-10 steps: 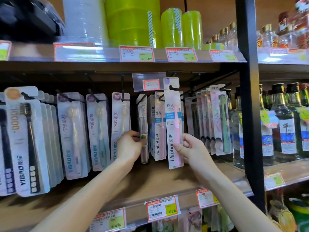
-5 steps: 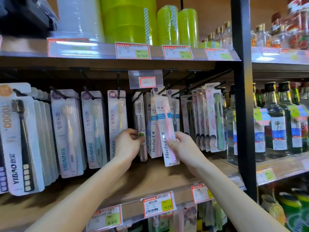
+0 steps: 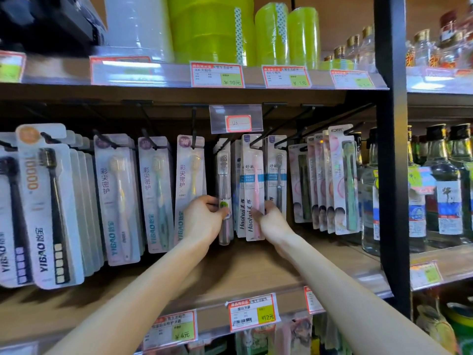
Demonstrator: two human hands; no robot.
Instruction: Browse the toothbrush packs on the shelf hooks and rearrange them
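Note:
Rows of toothbrush packs hang from black hooks under a wooden shelf. My right hand (image 3: 271, 219) grips the lower part of a white Haohui pack with a pink toothbrush (image 3: 253, 187), which hangs upright on a hook (image 3: 258, 140) at the front of its row. My left hand (image 3: 204, 218) pinches a slim clear pack with a grey brush (image 3: 224, 190) just to the left. A Haohui pack with a grey brush (image 3: 277, 175) hangs to the right.
YIBAO packs (image 3: 117, 198) fill the hooks at left, KOMR packs (image 3: 343, 180) at right. A black upright post (image 3: 391, 149) separates bottles (image 3: 448, 185). A clear price holder (image 3: 236, 119) hangs above. Green rolls (image 3: 204, 29) stand on the upper shelf.
My right hand carried the pink Haohui pack from in front of the row, tilted, back onto its hook, where it now hangs straight. My left hand kept its hold on the slim pack.

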